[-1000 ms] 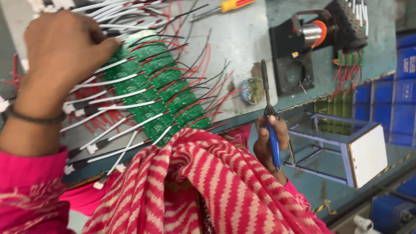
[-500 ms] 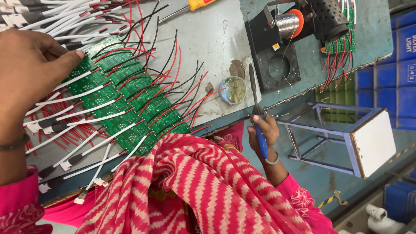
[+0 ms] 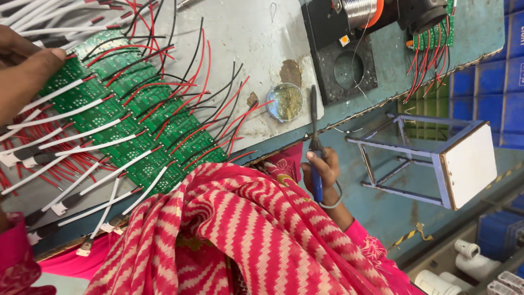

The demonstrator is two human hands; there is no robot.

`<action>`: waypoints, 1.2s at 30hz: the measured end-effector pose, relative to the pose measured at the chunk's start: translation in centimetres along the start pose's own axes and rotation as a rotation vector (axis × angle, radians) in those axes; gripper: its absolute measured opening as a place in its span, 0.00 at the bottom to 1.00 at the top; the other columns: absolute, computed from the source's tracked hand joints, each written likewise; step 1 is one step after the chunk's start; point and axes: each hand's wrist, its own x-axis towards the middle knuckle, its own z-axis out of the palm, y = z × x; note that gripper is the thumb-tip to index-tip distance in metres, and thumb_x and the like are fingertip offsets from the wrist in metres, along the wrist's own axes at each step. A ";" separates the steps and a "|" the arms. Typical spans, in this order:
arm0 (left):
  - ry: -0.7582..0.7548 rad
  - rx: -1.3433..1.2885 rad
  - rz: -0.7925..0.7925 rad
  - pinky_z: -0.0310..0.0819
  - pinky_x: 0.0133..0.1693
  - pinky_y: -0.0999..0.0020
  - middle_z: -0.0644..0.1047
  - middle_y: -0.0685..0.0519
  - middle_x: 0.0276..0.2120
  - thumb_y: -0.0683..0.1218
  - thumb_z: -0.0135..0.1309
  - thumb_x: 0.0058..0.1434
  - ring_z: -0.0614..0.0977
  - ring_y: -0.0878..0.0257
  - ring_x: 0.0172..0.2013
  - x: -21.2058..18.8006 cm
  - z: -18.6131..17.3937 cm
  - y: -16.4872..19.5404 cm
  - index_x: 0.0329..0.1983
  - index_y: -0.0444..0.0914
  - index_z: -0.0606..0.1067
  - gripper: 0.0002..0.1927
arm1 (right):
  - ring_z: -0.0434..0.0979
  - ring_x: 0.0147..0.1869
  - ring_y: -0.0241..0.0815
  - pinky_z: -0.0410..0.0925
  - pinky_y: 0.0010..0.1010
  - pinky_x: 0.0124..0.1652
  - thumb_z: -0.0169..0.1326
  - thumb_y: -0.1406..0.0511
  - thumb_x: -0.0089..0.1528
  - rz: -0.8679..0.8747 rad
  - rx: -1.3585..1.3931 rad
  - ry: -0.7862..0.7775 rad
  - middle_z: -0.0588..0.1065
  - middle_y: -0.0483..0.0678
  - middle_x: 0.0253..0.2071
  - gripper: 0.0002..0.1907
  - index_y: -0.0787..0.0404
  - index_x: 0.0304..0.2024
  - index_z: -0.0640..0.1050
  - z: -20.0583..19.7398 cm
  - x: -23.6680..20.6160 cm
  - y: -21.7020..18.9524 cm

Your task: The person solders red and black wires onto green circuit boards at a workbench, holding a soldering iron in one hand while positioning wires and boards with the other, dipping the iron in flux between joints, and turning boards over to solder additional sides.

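Note:
A row of green circuit boards with red, black and white wires lies overlapped on the grey work surface. My left hand presses on the far left end of the row, fingers on a board and its white wires. My right hand is off the bench edge, gripping a soldering iron by its blue handle. The iron's dark tip points up toward a small round tin. A red and cream striped cloth covers the foreground.
A black stand with a solder spool sits at the top. More wired boards hang at the upper right. A blue metal stool with a white top stands below the bench. Blue crates line the right.
The view has shifted, so the boards and bench appear lower left and larger. My left hand has slid toward the left end of the row. The right hand keeps holding the iron.

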 end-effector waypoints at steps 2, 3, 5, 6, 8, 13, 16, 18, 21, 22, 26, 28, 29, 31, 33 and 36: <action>0.008 -0.038 0.016 0.75 0.41 0.65 0.79 0.41 0.35 0.50 0.56 0.77 0.80 0.59 0.34 0.1 0.4 -0.3 0.46 0.26 0.76 0.19 | 0.71 0.39 0.45 0.66 0.34 0.37 0.64 0.64 0.64 0.014 0.005 -0.015 0.72 0.53 0.40 0.19 0.56 0.56 0.75 0.0 0.1 -0.3; 0.014 -0.057 0.022 0.75 0.42 0.65 0.79 0.41 0.36 0.50 0.56 0.78 0.80 0.59 0.35 0.2 0.5 -0.4 0.46 0.26 0.76 0.18 | 0.71 0.39 0.45 0.66 0.34 0.38 0.64 0.64 0.65 0.019 0.009 -0.022 0.72 0.53 0.41 0.19 0.56 0.56 0.75 -0.1 0.3 -0.4; -0.030 -0.100 0.046 0.76 0.43 0.65 0.79 0.42 0.34 0.49 0.54 0.79 0.81 0.60 0.35 0.4 0.3 -0.4 0.47 0.27 0.76 0.17 | 0.70 0.39 0.46 0.66 0.35 0.38 0.63 0.64 0.64 0.016 0.019 -0.011 0.72 0.52 0.41 0.19 0.57 0.56 0.75 -0.2 0.5 -0.6; -0.050 -0.122 0.059 0.76 0.43 0.65 0.79 0.43 0.33 0.49 0.53 0.79 0.81 0.61 0.35 0.4 0.2 -0.6 0.47 0.28 0.76 0.16 | 0.70 0.39 0.46 0.66 0.35 0.39 0.63 0.64 0.64 0.013 0.024 -0.005 0.72 0.51 0.40 0.20 0.57 0.56 0.75 -0.3 0.5 -0.6; -0.022 -0.118 0.086 0.76 0.44 0.65 0.79 0.43 0.34 0.48 0.52 0.81 0.81 0.61 0.34 0.3 0.2 -0.5 0.47 0.28 0.76 0.16 | 0.71 0.40 0.43 0.66 0.33 0.39 0.63 0.64 0.64 0.038 0.058 0.018 0.73 0.51 0.42 0.20 0.56 0.57 0.74 -0.4 0.5 -0.7; -0.001 -0.103 -0.045 0.76 0.37 0.64 0.79 0.42 0.34 0.47 0.54 0.78 0.80 0.59 0.33 0.5 0.5 0.0 0.46 0.28 0.76 0.14 | 0.71 0.42 0.45 0.66 0.35 0.40 0.64 0.64 0.64 0.013 0.027 0.015 0.72 0.52 0.43 0.19 0.56 0.56 0.75 0.2 0.5 -1.1; 0.018 -0.130 -0.173 0.76 0.34 0.65 0.79 0.43 0.35 0.48 0.57 0.73 0.81 0.60 0.31 0.7 0.6 0.2 0.45 0.30 0.76 0.13 | 0.72 0.42 0.44 0.67 0.34 0.40 0.64 0.64 0.65 0.040 0.072 0.055 0.72 0.52 0.43 0.18 0.56 0.56 0.75 0.6 0.3 -1.1; 0.018 -0.100 -0.188 0.76 0.34 0.63 0.79 0.43 0.33 0.48 0.57 0.71 0.81 0.59 0.30 1.1 0.5 0.6 0.43 0.30 0.77 0.14 | 0.72 0.40 0.42 0.66 0.31 0.38 0.64 0.64 0.66 0.061 0.112 0.061 0.72 0.52 0.42 0.17 0.57 0.55 0.75 0.5 -0.2 -0.9; -0.012 0.029 -0.156 0.76 0.33 0.61 0.80 0.42 0.31 0.49 0.57 0.67 0.81 0.58 0.28 1.6 -0.1 1.0 0.40 0.30 0.79 0.15 | 0.72 0.41 0.43 0.66 0.34 0.40 0.61 0.62 0.65 0.016 0.051 0.052 0.75 0.50 0.40 0.18 0.58 0.55 0.74 -0.2 -1.4 -0.2; -0.032 0.093 -0.147 0.76 0.33 0.60 0.80 0.42 0.30 0.49 0.57 0.66 0.82 0.57 0.28 1.7 -0.5 1.2 0.39 0.30 0.80 0.15 | 0.72 0.42 0.44 0.67 0.35 0.41 0.60 0.62 0.65 0.019 0.025 0.078 0.76 0.51 0.39 0.17 0.58 0.55 0.74 -0.4 -1.6 0.1; -0.133 0.384 -0.165 0.76 0.32 0.56 0.81 0.41 0.26 0.50 0.57 0.61 0.82 0.55 0.25 1.3 -3.0 1.7 0.36 0.30 0.82 0.17 | 0.74 0.39 0.48 0.69 0.34 0.40 0.61 0.67 0.67 0.026 0.120 0.291 0.74 0.53 0.40 0.13 0.58 0.53 0.74 -0.7 -1.8 2.7; -0.189 0.301 -0.196 0.77 0.32 0.55 0.81 0.40 0.24 0.51 0.57 0.58 0.83 0.54 0.24 1.8 -3.2 1.8 0.34 0.30 0.83 0.18 | 0.75 0.30 0.46 0.62 0.44 0.38 0.53 0.55 0.67 -0.169 -0.112 0.353 0.78 0.52 0.31 0.20 0.64 0.52 0.71 -1.2 -0.3 4.5; -0.217 0.186 -0.215 0.77 0.31 0.58 0.81 0.45 0.22 0.49 0.57 0.57 0.83 0.57 0.23 2.2 -3.3 1.8 0.28 0.31 0.83 0.16 | 0.79 0.37 0.51 0.74 0.32 0.34 0.58 0.57 0.74 0.026 0.178 0.401 0.73 0.61 0.41 0.20 0.62 0.60 0.69 -0.6 -0.3 4.0; -0.198 -0.077 -0.231 0.81 0.24 0.66 0.81 0.45 0.22 0.43 0.58 0.55 0.84 0.59 0.21 2.6 -3.1 1.5 0.27 0.27 0.78 0.11 | 0.79 0.37 0.49 0.74 0.31 0.32 0.60 0.55 0.72 0.092 0.353 0.569 0.75 0.60 0.42 0.25 0.63 0.62 0.68 1.0 1.4 3.9; -0.214 -0.125 -0.263 0.80 0.23 0.67 0.81 0.45 0.23 0.42 0.59 0.55 0.84 0.60 0.21 3.1 -3.0 1.3 0.26 0.27 0.78 0.10 | 0.78 0.38 0.47 0.72 0.32 0.34 0.59 0.52 0.73 0.158 0.526 0.558 0.74 0.58 0.40 0.28 0.64 0.65 0.67 2.0 3.4 2.4; -0.219 -0.145 -0.352 0.80 0.22 0.67 0.82 0.46 0.23 0.43 0.60 0.53 0.85 0.61 0.21 3.7 -2.8 1.5 0.26 0.29 0.78 0.10 | 0.76 0.37 0.44 0.70 0.31 0.32 0.54 0.48 0.75 0.195 0.634 0.513 0.73 0.56 0.40 0.32 0.65 0.68 0.66 3.4 7.9 -0.4</action>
